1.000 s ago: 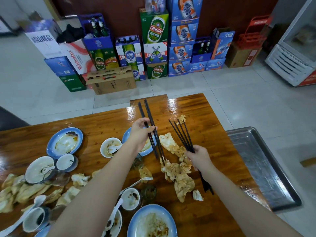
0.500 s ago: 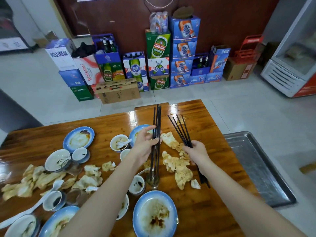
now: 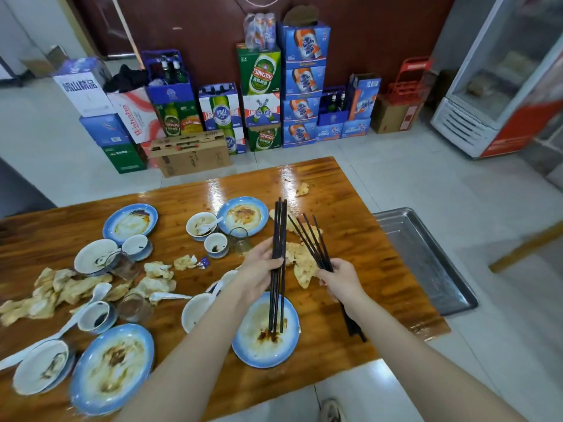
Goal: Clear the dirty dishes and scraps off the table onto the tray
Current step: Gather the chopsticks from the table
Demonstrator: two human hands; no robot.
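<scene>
Over the table [image 3: 350,208], the left hand [image 3: 259,269] now grips its black chopsticks [image 3: 278,233] upright, no longer slanted, tips on the plate [image 3: 240,350] at 6 o'clock, while the right hand [image 3: 338,280] clutches a fanned bundle [image 3: 310,239], both likely bound for the tray [image 3: 426,263] at 3 o'clock.

The right end of the desk [image 3: 384,278] is bare wood all the way to the tray [image 3: 426,269] beside it, so a hand can pass there. On the left, plates [image 3: 107,231], bowls [image 3: 91,254], cups [image 3: 135,246] and scraps [image 3: 70,287] crowd together.
</scene>
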